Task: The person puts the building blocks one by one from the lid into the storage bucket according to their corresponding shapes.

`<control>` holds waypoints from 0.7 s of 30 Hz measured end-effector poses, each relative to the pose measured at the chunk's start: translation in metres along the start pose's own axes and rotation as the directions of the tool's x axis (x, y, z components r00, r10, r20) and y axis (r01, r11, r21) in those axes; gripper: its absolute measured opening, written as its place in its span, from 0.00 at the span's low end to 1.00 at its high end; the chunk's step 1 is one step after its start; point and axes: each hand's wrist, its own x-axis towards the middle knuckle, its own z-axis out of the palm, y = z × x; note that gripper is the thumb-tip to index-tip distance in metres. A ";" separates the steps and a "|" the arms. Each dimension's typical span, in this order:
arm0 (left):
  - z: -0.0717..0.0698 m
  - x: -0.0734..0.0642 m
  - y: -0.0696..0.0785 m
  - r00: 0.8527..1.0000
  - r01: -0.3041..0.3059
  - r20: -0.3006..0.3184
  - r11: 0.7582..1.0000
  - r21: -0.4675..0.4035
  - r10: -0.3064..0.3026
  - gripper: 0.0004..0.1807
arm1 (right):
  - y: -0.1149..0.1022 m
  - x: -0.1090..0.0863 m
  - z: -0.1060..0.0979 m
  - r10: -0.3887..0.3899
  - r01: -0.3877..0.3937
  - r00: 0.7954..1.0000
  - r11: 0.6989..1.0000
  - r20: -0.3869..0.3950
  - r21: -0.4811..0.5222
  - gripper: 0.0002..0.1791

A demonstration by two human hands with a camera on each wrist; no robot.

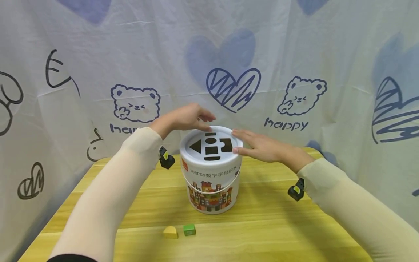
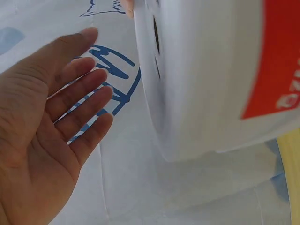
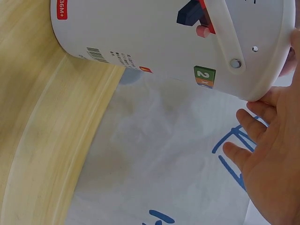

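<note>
A white toy-block bucket (image 1: 212,189) stands upright on the table, with shaped holes in its white lid (image 1: 199,157). Behind the lid's left edge hovers my left hand (image 1: 189,117). The left wrist view shows that hand (image 2: 51,117) apart from the bucket (image 2: 211,84), fingers loosely extended and palm bare. My right hand (image 1: 260,145) lies against the right side of the lid's rim, thumb toward the front. From the right wrist, this hand (image 3: 274,150) touches the rim of the bucket (image 3: 140,33), its fingers partly hidden behind the lid.
In front of the bucket, a yellow half-round block (image 1: 170,232) and a green block (image 1: 189,229) lie on the wooden table (image 1: 262,233). A white curtain (image 1: 183,72) printed with hearts and bears hangs behind and beside the table. The bucket's white handle (image 1: 204,191) hangs down its front.
</note>
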 end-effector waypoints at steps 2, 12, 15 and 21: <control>0.002 -0.005 -0.001 1.000 0.001 -0.005 1.000 -0.004 -0.001 0.30 | 0.000 0.000 0.000 -0.001 0.001 1.000 1.000 -0.001 -0.001 0.47; 0.013 -0.033 0.000 0.998 -0.026 -0.053 0.999 -0.024 0.024 0.36 | 0.000 0.000 0.001 0.004 -0.004 1.000 1.000 -0.005 0.006 0.47; 0.018 -0.042 -0.001 0.995 -0.060 -0.083 0.998 -0.029 0.058 0.36 | -0.001 0.000 0.001 0.005 -0.005 1.000 1.000 -0.006 0.009 0.46; 0.027 -0.063 -0.003 0.986 -0.100 -0.140 0.993 -0.071 0.089 0.34 | 0.000 0.001 0.001 -0.003 0.003 1.000 1.000 -0.007 0.008 0.46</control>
